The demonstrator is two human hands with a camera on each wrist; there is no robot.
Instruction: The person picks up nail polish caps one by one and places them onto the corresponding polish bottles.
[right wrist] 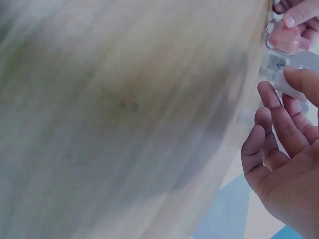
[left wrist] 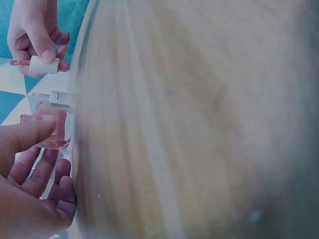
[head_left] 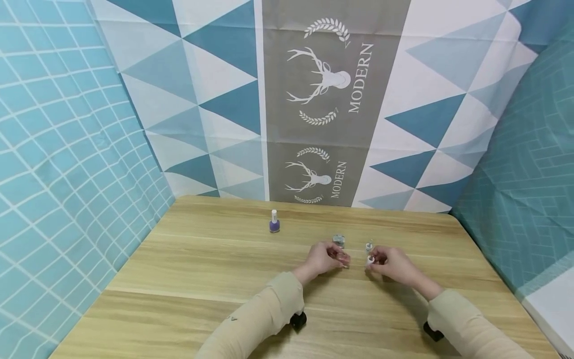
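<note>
My left hand (head_left: 324,257) holds a small glass nail polish bottle (left wrist: 59,130) with pink polish, its neck uncapped, between thumb and fingers. A white brush cap (left wrist: 45,64) is pinched between the thumb and fingers of my right hand (head_left: 395,264). In the left wrist view its pink-coated brush sticks out past the fingers, apart from the bottle. Just beyond the right hand, a second white brush cap (head_left: 369,247) stands on the table, brush upward. Behind the left hand is a clear glass bottle (head_left: 339,240) with greyish, glittery contents.
A capped purple nail polish bottle (head_left: 274,226) stands farther left toward the back of the wooden table (head_left: 202,269). Patterned cloth (head_left: 224,99) hangs behind the table's back edge, and blue cloths border both sides.
</note>
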